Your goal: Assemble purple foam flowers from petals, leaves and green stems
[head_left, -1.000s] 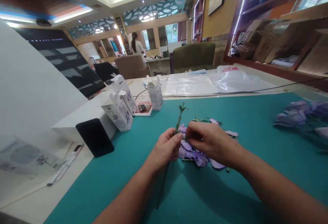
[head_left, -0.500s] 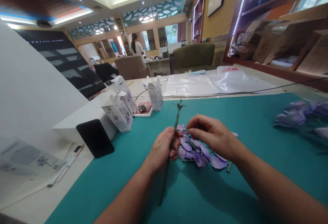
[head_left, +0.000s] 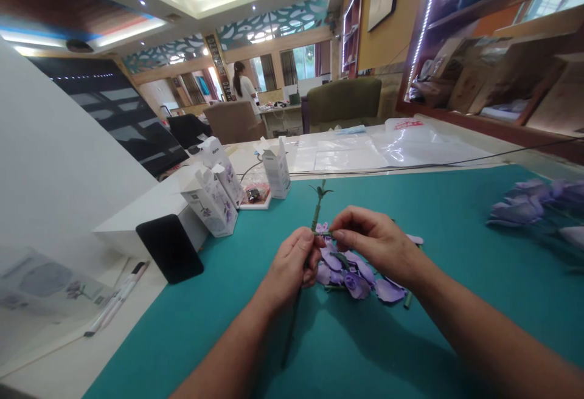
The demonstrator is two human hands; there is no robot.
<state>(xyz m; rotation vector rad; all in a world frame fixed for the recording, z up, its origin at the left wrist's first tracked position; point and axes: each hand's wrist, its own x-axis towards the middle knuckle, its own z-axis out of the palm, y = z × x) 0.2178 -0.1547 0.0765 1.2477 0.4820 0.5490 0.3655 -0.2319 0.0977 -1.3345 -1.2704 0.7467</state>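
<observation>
My left hand point(head_left: 292, 268) is closed around a green flower stem point(head_left: 317, 207) that stands tilted above the teal mat point(head_left: 456, 216), a small green calyx at its top. My right hand point(head_left: 376, 242) pinches a small green piece against the stem, just beside my left thumb. Under both hands lies a heap of purple petals and flower parts point(head_left: 353, 277) on the mat. The stem's lower end runs down below my left hand toward me.
Small white boxes with purple flower prints point(head_left: 212, 195) and a black phone point(head_left: 170, 248) stand at the left. Finished purple flowers point(head_left: 529, 204) lie far right. Clear plastic sheets point(head_left: 365, 149) and a thin cable lie behind. A pen point(head_left: 116, 303) lies at the left. A person stands far back.
My hands rose slightly off the petal heap with the stem, then settled a little lower. My right fingers shifted from the heap to pinching at the stem.
</observation>
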